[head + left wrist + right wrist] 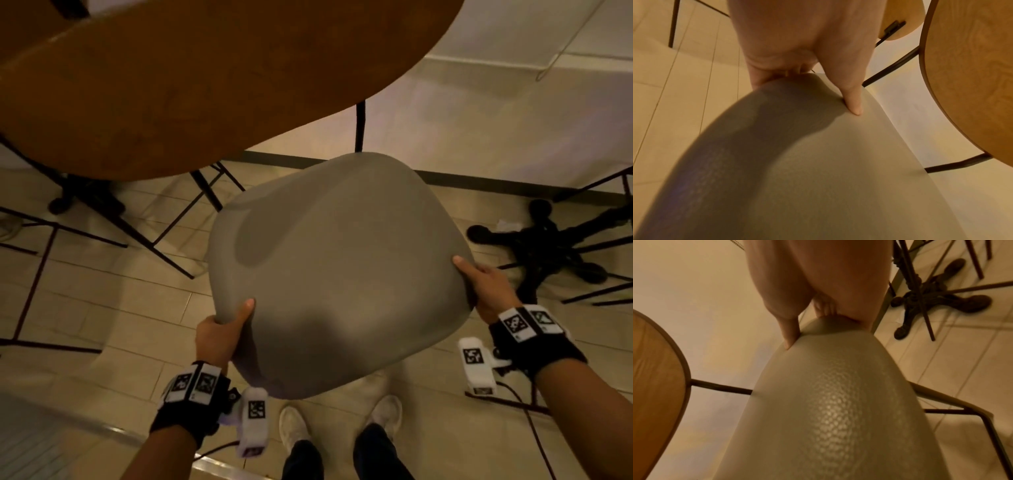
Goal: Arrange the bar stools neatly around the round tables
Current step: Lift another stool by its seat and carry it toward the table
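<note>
Both hands clasp the grey bar stool seat [337,270], left hand [219,334] and right hand [488,287] at its near corners; the seat apparently hangs just short of the round worktop's [191,85] near edge, directly ahead.

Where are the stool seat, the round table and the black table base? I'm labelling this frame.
seat [339,260]: head view, middle of the grey cushion.
table [191,78]: head view, bare wooden top.
base [544,243]: head view, hub of the black feet.

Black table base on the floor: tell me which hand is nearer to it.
Right. The right hand grips the stool seat on the side beside the table base; the left hand grips the seat's opposite corner.
</note>
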